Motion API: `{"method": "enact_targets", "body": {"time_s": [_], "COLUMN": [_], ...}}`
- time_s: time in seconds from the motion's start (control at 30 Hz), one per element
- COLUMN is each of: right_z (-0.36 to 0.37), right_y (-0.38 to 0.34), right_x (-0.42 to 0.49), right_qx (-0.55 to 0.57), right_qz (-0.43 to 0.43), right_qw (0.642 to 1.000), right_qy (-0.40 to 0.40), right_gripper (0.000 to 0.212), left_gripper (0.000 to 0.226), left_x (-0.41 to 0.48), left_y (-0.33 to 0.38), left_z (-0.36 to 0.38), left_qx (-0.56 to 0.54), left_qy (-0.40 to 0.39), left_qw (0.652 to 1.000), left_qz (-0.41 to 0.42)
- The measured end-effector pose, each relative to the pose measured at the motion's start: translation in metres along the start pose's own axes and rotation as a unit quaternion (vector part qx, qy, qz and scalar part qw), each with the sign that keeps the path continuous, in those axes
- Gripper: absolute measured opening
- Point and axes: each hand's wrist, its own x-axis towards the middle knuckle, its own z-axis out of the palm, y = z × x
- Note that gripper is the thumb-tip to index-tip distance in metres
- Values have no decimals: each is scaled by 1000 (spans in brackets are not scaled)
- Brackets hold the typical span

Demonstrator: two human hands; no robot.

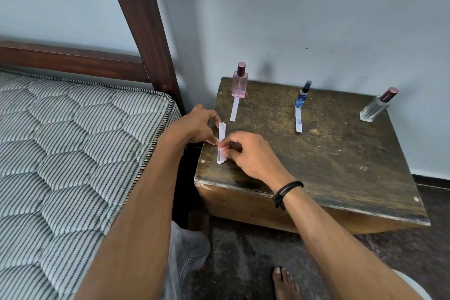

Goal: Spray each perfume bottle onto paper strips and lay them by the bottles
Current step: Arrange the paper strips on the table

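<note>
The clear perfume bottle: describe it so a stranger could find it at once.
On the worn wooden table beside the bed, three bottles stand along the wall. The clear bottle is the rightmost. Unlike the pink bottle and blue bottle, nothing lies in front of it.

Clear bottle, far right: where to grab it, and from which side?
Grip the clear bottle by its glass body, below the cap, with fingers across the flat sides. Come from the front, since the wall is right behind it. The right hand looks nearer, but it and the left hand both pinch the strips now.
</note>
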Motion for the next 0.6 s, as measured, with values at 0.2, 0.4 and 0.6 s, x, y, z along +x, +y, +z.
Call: {"method": "enact_targets", "body": {"time_s": [0.2, 0.4, 0.6], "right_z": [2, -2, -8], "right_y": [-1, -3, -4], "right_x": [-2, 0, 2], "right_qx": [-11, 42, 80], "right_qz": [-14, -17, -7], "right_qw": [1000, 997, 991], "right_qy": [13, 63, 105], "right_gripper": [17, 14, 17], "left_gripper": [48, 48, 48], "left_x": [0, 1, 0], "left_y": [1, 0, -1], "left_z": [1, 1, 0], "left_qx": [-3, -5, -14], "left_qy": [1, 0, 3], "left_qw": [1000, 1000, 1000], "left_qz": [-3, -8, -2]}}
